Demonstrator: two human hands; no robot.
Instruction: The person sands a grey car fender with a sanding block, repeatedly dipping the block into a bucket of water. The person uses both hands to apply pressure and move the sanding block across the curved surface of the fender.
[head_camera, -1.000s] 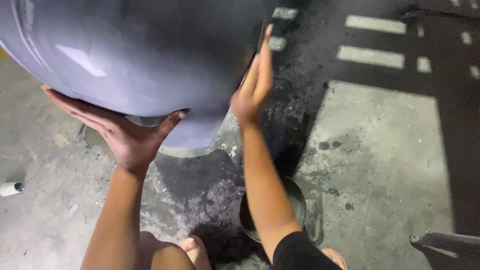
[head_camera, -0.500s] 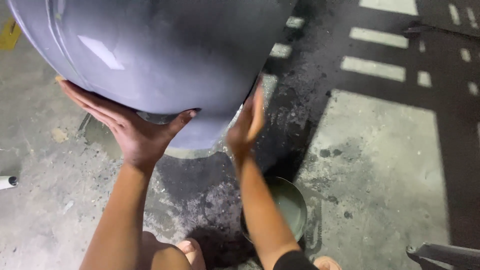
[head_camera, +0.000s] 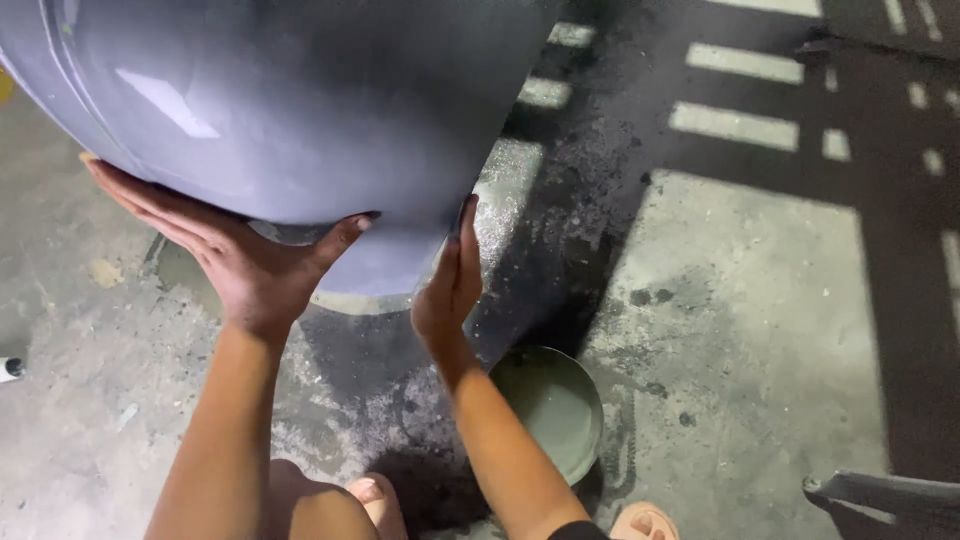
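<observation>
A large curved grey panel (head_camera: 290, 100) with a glossy surface fills the upper left of the head view. My left hand (head_camera: 235, 255) lies flat under its lower edge, palm up, fingers spread along the curve. My right hand (head_camera: 450, 280) presses flat against the panel's right lower edge, fingers straight and pointing up. Both forearms reach up from the bottom of the frame. Neither hand closes around anything.
A round bowl of grey-green liquid (head_camera: 550, 405) sits on the stained concrete floor just below my right forearm. My feet (head_camera: 640, 522) show at the bottom. A dark metal bar (head_camera: 880, 495) lies at the lower right. A small white object (head_camera: 10, 368) sits at the left edge.
My right hand has slid down the panel's right edge from high up to its lower corner. The left hand stays under the panel.
</observation>
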